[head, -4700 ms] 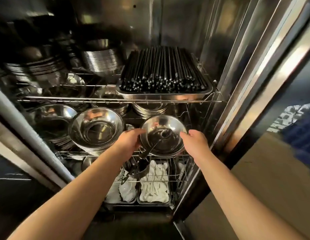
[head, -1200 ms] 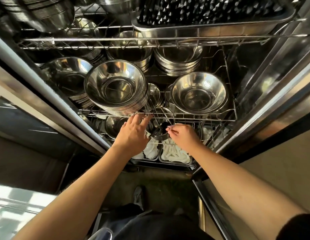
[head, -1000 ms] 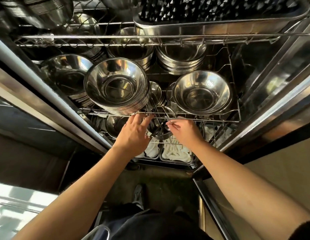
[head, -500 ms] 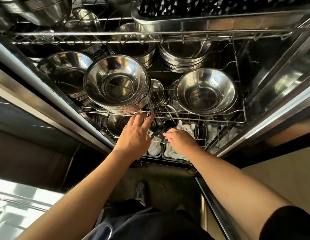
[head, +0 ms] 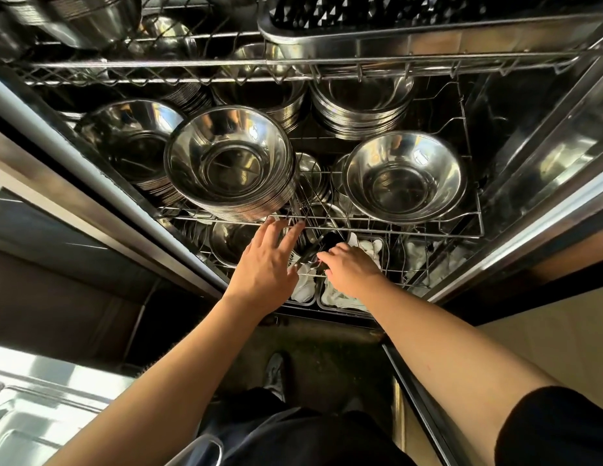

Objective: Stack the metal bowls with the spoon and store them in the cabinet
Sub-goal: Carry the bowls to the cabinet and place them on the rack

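Inside the open steel cabinet, the middle wire rack (head: 428,234) carries a tall stack of metal bowls (head: 229,163) and a single metal bowl (head: 406,176) to its right. Just under that rack's front edge a dark spoon (head: 328,239) lies slanted over a small bowl (head: 231,242) on the lower shelf. My right hand (head: 350,272) pinches the spoon's handle end. To its left, my left hand (head: 264,265) has its fingers spread, the fingertips at the rack's front wire and over the small bowl. What lies under its palm is hidden.
More bowl stacks stand at the left (head: 132,142) and at the back (head: 360,102). A tray of black utensils (head: 411,31) fills the top shelf. Trays of white cloths (head: 340,297) sit on the bottom shelf. The cabinet door frame (head: 535,237) runs along the right.
4.7 s ago both hands held a bowl with the spoon at the middle rack; that bowl now stands there alone. Over the last second my right hand drew back slightly on the spoon handle.
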